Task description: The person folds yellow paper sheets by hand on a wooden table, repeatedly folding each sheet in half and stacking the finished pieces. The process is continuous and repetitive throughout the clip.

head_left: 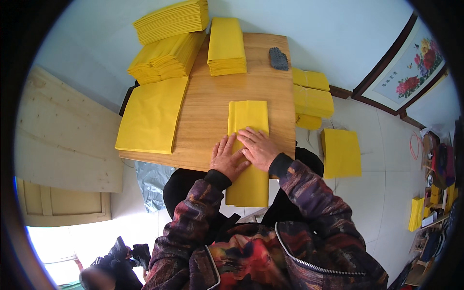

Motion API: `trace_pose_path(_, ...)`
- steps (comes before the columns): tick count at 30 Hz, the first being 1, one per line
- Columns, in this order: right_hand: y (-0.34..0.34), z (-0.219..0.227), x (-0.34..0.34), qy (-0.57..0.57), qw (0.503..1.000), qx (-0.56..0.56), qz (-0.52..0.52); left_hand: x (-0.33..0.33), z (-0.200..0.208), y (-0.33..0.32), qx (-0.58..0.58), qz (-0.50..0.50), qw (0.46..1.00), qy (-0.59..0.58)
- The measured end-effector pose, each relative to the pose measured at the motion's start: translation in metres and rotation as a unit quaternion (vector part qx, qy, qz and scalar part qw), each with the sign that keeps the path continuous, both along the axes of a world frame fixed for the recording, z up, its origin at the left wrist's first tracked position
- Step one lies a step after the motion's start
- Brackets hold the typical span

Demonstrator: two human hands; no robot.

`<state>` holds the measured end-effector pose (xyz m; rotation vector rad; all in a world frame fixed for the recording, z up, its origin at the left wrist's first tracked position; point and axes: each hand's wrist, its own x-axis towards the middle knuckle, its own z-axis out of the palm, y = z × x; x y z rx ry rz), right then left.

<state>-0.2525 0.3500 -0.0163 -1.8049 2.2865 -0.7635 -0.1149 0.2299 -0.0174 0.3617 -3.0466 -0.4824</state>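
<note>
A long folded piece of yellow paper [248, 188] lies over the near edge of the wooden table [208, 106], its lower end hanging past the edge toward my lap. Flat on its upper half rests my right hand [256, 149], fingers stretched out. My left hand [226, 159] lies beside it on the paper's left side, fingers spread, its thumb reaching under the right hand. Both palms press down on the paper and neither grips it. At the table's left sits a stack of wide, flat yellow paper sheets [152, 116].
Folded yellow bundles [166, 55] are piled at the far left, with another folded stack [227, 46] at the back. A grey textured block [278, 58] sits at the far right corner. More yellow bundles [311, 99] stand right of the table. Someone in dark clothing [118, 268] is at lower left.
</note>
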Motion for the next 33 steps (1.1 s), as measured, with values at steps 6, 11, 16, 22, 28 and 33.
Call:
trace_pose_path(6, -0.032, 0.001, -0.052, 0.07, 0.991, 0.09, 0.068, 0.002, 0.0, 0.002, 0.001, -0.004, 0.999, 0.032)
trace_pose_path(11, -0.06, -0.005, -0.077, 0.136, 0.985, 0.081, 0.068, 0.002, 0.004, 0.004, -0.003, -0.009, 0.999, 0.036)
trace_pose_path(16, -0.08, -0.006, -0.096, 0.13, 0.986, 0.097, 0.033, 0.003, 0.001, 0.004, -0.014, -0.008, 0.999, 0.038)
trace_pose_path(22, -0.05, -0.002, -0.099, 0.095, 0.985, 0.127, -0.064, -0.019, 0.011, -0.035, -0.036, -0.092, 0.995, -0.007)
trace_pose_path(28, -0.023, 0.013, -0.095, 0.124, 0.962, 0.11, -0.217, -0.055, 0.035, -0.079, -0.083, -0.209, 0.969, -0.102)
trace_pose_path(33, -0.04, 0.005, -0.081, 0.131, 0.982, 0.118, -0.073, -0.056, 0.036, -0.084, -0.037, -0.228, 0.969, -0.082)
